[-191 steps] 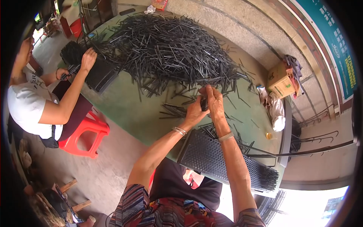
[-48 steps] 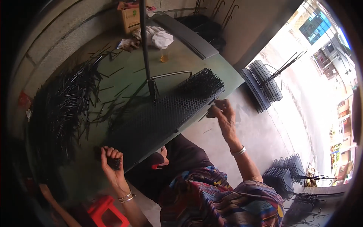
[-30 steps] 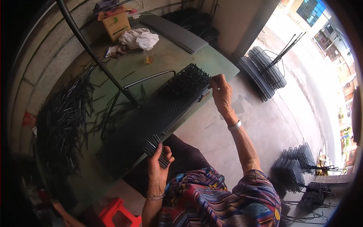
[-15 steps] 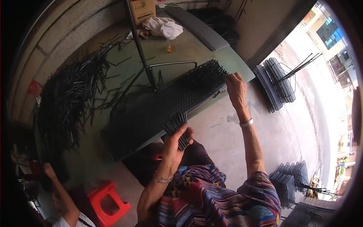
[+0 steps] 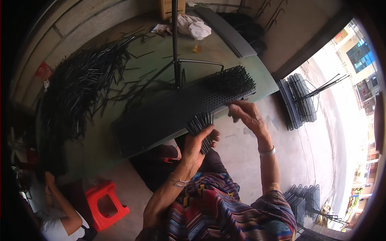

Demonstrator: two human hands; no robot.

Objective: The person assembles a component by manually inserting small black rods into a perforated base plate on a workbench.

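My left hand (image 5: 197, 146) is closed round a bundle of thin black rods (image 5: 200, 125), fanned out at the upper end, just off the front edge of the perforated board. My right hand (image 5: 250, 117) hovers near that edge, to the right of the bundle. Its thumb and index finger are bent and apart, and no rod shows between them. The long dark perforated board (image 5: 173, 106) lies slantwise on the table. Many short black rods (image 5: 235, 80) stand packed upright in the holes at its right end.
A heap of loose black rods (image 5: 80, 76) covers the left of the green table (image 5: 257, 72). A dark metal frame (image 5: 175, 48) rises behind the board. Cloth (image 5: 193, 26) lies at the back. A red stool (image 5: 105, 205) stands lower left beside another person's arm (image 5: 66, 203). Wire racks (image 5: 301, 98) stand right.
My right hand has drawn back from the upright rods at the board's right end, moving down and left toward the bundle. My left hand still grips the rods. The whole view has shifted.
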